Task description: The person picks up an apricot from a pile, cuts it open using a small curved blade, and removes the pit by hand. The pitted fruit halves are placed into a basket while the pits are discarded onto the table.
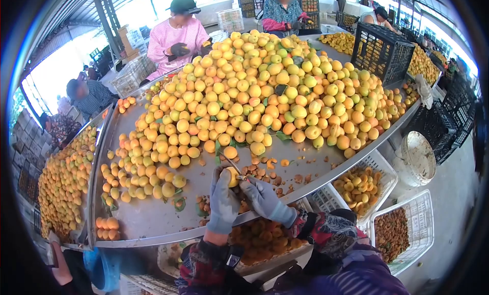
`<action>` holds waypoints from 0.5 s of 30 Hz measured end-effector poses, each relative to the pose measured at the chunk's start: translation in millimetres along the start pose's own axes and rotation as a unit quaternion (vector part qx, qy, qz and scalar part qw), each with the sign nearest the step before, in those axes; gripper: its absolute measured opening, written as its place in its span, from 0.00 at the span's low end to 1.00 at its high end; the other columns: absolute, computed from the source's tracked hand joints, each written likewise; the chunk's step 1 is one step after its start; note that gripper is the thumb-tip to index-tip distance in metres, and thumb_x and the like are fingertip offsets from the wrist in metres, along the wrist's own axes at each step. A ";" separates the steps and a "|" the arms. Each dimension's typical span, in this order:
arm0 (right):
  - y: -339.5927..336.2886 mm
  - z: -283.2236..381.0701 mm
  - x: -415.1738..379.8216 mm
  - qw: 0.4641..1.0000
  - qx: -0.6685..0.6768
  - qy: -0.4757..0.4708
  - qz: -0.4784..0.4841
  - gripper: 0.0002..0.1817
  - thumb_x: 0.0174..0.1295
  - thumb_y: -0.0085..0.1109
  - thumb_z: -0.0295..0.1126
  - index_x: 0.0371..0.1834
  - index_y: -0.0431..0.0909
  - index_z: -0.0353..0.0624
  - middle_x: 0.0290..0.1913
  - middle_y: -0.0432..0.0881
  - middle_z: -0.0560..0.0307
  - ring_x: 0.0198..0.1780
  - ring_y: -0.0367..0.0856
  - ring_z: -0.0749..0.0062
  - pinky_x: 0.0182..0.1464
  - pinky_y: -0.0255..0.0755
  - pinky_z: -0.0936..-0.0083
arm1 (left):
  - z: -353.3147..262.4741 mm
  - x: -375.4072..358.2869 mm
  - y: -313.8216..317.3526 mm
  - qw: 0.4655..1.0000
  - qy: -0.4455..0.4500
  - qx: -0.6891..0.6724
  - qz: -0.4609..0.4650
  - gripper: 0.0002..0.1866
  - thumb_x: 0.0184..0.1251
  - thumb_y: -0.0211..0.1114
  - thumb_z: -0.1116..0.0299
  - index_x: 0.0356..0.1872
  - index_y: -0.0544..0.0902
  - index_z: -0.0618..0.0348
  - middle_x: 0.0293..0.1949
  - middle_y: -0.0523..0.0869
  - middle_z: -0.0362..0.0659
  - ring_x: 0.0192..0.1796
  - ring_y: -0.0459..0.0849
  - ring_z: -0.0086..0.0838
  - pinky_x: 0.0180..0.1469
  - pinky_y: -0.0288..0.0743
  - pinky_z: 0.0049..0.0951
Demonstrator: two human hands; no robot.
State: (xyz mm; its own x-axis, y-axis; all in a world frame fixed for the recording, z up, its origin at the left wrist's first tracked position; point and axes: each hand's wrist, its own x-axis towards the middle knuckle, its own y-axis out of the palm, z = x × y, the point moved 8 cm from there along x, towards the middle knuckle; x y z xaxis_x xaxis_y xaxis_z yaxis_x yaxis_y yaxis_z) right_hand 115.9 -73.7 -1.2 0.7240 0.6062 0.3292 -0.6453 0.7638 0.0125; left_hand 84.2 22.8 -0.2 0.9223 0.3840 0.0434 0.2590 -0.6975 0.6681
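Observation:
My left hand, in a grey glove, is closed around a yellow-orange apricot just above the table's near edge. In my right hand, also gloved, is a small knife; its thin blade points up and left across the apricot, and the handle is mostly hidden by my fingers. Both hands meet at the fruit. Right beyond them rises a large heap of whole apricots on the metal table. Brown pits and scraps lie scattered close to my fingers.
White crates hold split apricots and brown pits at my right. A white bucket stands beyond them. Below my hands sits a crate of apricot pieces. A black crate rests on the table. Several people work around.

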 end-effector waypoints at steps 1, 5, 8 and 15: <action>-2.4 -1.6 2.3 1.000 -0.001 -0.001 0.001 0.17 0.71 0.48 0.40 0.48 0.74 0.34 0.27 0.77 0.57 0.30 0.74 0.78 0.34 0.70 0.77 | -1.2 0.4 1.1 1.000 0.001 -0.001 0.000 0.10 0.73 0.53 0.63 0.49 0.72 0.54 0.40 0.78 0.39 0.40 0.78 0.22 0.40 0.74 0.22; -15.0 23.4 4.5 0.923 -0.379 -0.065 0.001 0.18 0.65 0.53 0.48 0.36 0.71 0.43 0.22 0.78 0.46 0.25 0.79 0.48 0.25 0.70 0.59 | 0.3 -0.2 -13.9 0.996 0.031 0.075 -0.048 0.11 0.72 0.55 0.64 0.50 0.71 0.56 0.43 0.77 0.40 0.42 0.78 0.22 0.41 0.75 0.22; -40.3 30.2 15.0 0.846 -0.517 -0.084 -0.103 0.15 0.63 0.55 0.45 0.35 0.71 0.45 0.20 0.77 0.48 0.23 0.79 0.51 0.23 0.69 0.60 | -26.6 -4.0 -1.5 0.988 0.082 0.121 -0.047 0.13 0.73 0.55 0.65 0.53 0.70 0.58 0.47 0.77 0.42 0.45 0.78 0.25 0.49 0.75 0.27; -33.1 10.5 3.0 0.989 0.076 0.124 -0.010 0.18 0.72 0.41 0.45 0.35 0.72 0.43 0.17 0.68 0.67 0.14 0.63 0.85 0.17 0.56 0.85 | -13.8 9.3 -0.2 0.988 0.010 -0.104 0.115 0.24 0.70 0.57 0.66 0.65 0.66 0.58 0.57 0.76 0.50 0.60 0.75 0.42 0.65 0.65 0.48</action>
State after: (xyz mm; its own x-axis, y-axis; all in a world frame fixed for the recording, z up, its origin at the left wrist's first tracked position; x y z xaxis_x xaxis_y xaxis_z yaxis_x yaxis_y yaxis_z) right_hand 136.8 -99.5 9.2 0.7622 0.6415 0.0870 -0.6461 0.7453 0.1648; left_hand 88.8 34.9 10.3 0.9434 0.2433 0.2252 -0.0234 -0.6288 0.7772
